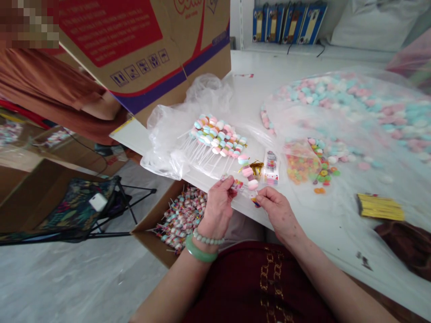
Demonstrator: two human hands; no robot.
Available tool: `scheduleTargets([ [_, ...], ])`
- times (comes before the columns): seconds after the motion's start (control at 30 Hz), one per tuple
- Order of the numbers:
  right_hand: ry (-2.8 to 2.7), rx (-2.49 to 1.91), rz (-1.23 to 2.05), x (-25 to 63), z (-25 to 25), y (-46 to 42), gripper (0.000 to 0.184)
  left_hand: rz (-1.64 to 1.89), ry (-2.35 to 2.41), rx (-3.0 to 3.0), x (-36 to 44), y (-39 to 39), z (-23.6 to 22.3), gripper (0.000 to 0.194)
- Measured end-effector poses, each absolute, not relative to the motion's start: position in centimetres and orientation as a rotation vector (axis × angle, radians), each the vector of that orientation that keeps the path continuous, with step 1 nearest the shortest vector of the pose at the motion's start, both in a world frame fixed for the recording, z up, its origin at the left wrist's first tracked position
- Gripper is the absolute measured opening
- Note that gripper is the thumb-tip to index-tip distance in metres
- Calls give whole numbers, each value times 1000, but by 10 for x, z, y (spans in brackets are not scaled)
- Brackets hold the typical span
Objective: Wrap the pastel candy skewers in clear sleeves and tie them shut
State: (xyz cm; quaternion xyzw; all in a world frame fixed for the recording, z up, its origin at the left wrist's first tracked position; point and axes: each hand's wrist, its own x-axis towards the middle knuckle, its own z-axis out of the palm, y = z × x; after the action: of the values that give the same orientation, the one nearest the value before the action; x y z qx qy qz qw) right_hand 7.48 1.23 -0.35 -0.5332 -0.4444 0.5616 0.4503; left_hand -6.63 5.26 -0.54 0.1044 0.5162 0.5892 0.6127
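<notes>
- White surface (323, 233) runs under my forearms, and I place everything here from the pink-and-white candy skewer (249, 174) just above my hands.
- My right hand (278, 213) pinches the skewer's lower end, thumb and forefinger pressed together, though the stick is partly hidden.
- My left hand (218, 211) pinches a small printed cellophane packet (232, 183) beside the skewer.
- Risk: the plump, rounded candies could slide or spin on the thin stick if my pinch slackens, and the slick cellophane could slip or tear.
- Just beyond the skewer lies a tuft of gold twist ties (256, 168).
- Left of it, a tight row of candy sticks (215, 139) sits on a crumpled clear plastic bag (161, 148); the smooth film could let them slide.
- Right of it are glossy ring candies (301, 162), then a pastel candy heap (350, 107).
- Below it, a cardboard box of wrapped candy sticks (180, 220) waits to catch anything dropped.
</notes>
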Motion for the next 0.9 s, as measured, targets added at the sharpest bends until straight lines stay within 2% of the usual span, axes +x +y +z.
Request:
scheduleTargets([
  [0.17,-1137,-1310,1395,73,-1,11,17,1467,1159,66,-62,56,6,3],
  [0.3,-1200,-1399,1233,78,-1,13,19,1190,1214,125,-58,46,12,25],
  [0.37,-1284,-1442,1135,81,-2,13,19,1045,1176,180,-54,40,14,28],
  [0.53,-1500,-1479,940,81,-5,13,16,1057,1142,177,-45,36,17,15],
  [0.77,-1227,-1463,1246,100,8,7,17,1227,992,-90,-74,54,12,16],
  [0.9,-1394,-1494,1110,113,14,-8,18,1289,888,-147,-98,60,8,15],
])
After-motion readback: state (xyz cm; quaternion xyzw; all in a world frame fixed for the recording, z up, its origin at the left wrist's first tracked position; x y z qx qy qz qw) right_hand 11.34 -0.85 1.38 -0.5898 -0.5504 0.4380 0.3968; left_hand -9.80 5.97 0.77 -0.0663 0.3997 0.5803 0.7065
